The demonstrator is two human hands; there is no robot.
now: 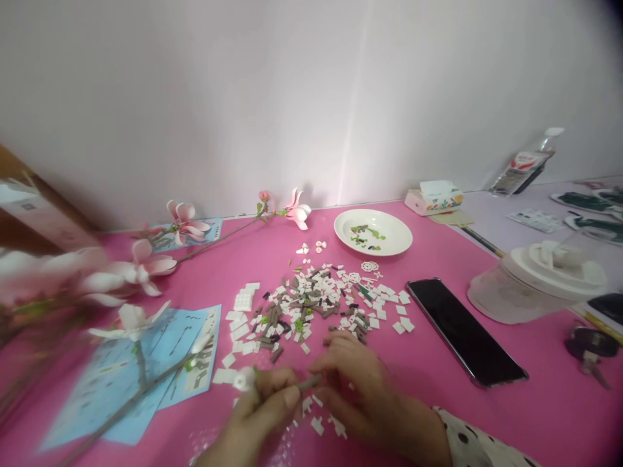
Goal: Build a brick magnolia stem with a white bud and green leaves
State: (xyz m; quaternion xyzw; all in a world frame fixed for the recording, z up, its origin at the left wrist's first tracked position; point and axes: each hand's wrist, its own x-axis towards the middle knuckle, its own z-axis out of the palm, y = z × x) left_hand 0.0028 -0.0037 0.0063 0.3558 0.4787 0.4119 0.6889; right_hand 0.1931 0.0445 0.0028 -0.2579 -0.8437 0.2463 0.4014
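Near the front edge of the pink table, my left hand is closed round a thin grey-brown stem, with a white round piece at its left end. My right hand touches the stem's right end with thumb and fingers curled together. Just beyond both hands lies a loose pile of small white, grey-brown and green building pieces. More white pieces lie between and below the hands.
Pink-white flower branches stand at left over blue instruction sheets. Behind the pile is a white plate with green pieces. At right are a black phone, a lidded tub, keys and a tissue pack.
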